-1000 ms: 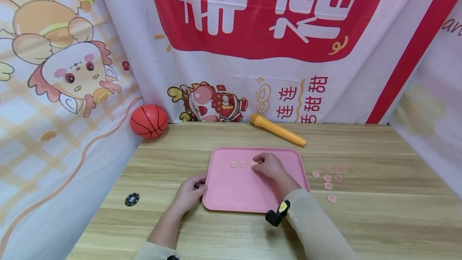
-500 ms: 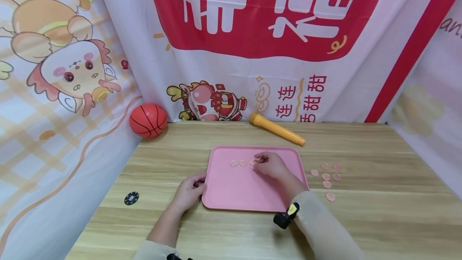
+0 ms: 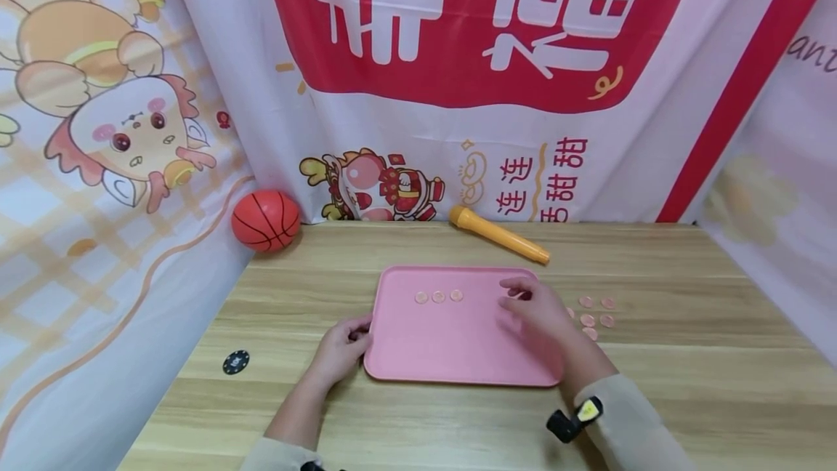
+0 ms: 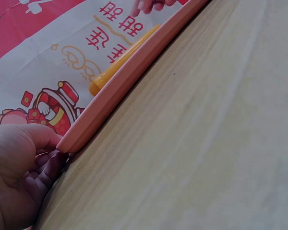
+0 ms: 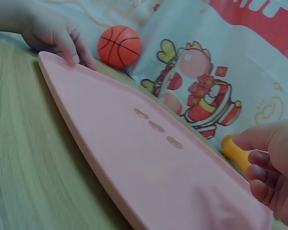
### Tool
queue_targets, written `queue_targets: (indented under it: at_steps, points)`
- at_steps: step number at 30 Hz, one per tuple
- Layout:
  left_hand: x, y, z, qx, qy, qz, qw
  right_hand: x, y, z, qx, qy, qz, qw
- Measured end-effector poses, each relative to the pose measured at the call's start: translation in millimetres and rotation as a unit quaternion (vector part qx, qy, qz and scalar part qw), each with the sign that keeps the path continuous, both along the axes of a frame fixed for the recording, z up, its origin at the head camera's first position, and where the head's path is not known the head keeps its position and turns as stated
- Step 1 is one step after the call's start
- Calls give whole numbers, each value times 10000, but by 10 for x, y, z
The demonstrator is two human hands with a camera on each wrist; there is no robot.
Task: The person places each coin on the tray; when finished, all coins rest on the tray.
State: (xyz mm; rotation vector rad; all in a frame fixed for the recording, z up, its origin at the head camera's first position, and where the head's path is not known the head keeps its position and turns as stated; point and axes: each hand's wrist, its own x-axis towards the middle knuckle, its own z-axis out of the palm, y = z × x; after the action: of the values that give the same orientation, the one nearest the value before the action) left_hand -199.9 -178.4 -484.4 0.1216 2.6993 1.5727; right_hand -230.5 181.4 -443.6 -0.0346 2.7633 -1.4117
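Note:
A pink tray (image 3: 458,344) lies on the wooden table. My left hand (image 3: 341,349) pinches its left rim, the thumb on the rim and the curled fingers at its outer side (image 4: 19,167). Three small pink plastic coins (image 3: 438,296) lie in a row in the upper part of the tray, apart from one another. Above the tray's right side hovers my right hand (image 3: 539,309). Its fingers are loosely bent with nothing between them, as the right wrist view of that hand (image 5: 273,167) also shows.
Several more pink coins (image 3: 587,320) lie right of the tray, partly hidden by the right arm. Behind the tray is a yellow toy microphone (image 3: 500,235). A red toy basketball (image 3: 266,220) sits at the back left corner, and a black poker chip (image 3: 236,362) lies at the left.
My right hand has left the third coin of the row and moved right across the tray. That coin stays in line with the other two. The left hand keeps its place at the rim.

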Motion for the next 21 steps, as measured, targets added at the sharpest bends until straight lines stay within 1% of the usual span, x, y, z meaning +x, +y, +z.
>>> queue_targets:
  at_steps: [4,6,10,16,18,21]
  points:
    - [4,9,3,2,-19,9,10000,139,227,8,-333,-164,-263,9990]
    - [3,11,0,14,-9,1,10000,213,344,5,-432,-193,-322,9984]
    - [3,15,-8,52,-1,-27,10000,363,580,-16,-301,-223,-382,9986]
    - [-3,10,-11,26,2,33,10000,562,863,-59,-266,-709,-625,9952]
    - [-4,8,-8,8,-6,37,10000,620,944,-89,-114,-686,-635,9956]
    - [-7,11,-6,-16,-20,18,10000,708,1059,-143,-41,-450,-576,9973]
